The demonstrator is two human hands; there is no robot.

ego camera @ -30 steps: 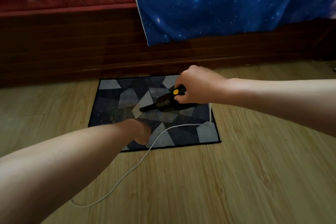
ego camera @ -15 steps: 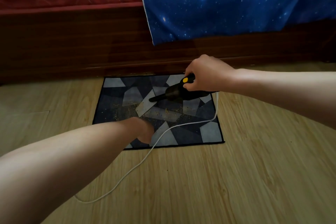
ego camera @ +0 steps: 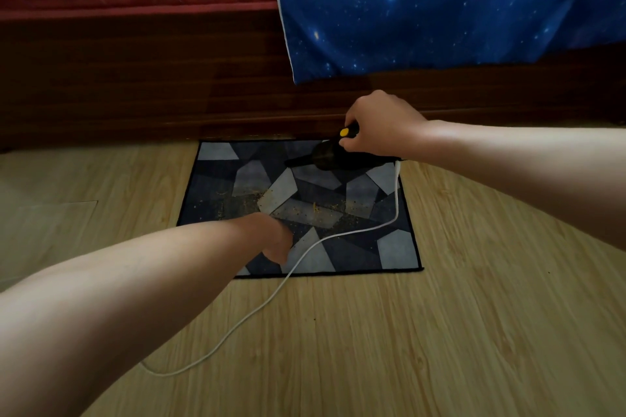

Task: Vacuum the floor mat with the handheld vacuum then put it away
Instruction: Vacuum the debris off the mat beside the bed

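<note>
Right hand (ego camera: 379,125), grip wrapped round the black handheld vacuum (ego camera: 325,156), nozzle pointing left over the floor mat's (ego camera: 216,176) far right corner. Left hand (ego camera: 275,240) rests near the mat's front edge beside the white cord (ego camera: 338,236); fingers hidden, grip not discernible. Yellow crumbs (ego camera: 318,210) lie mid-mat.
</note>
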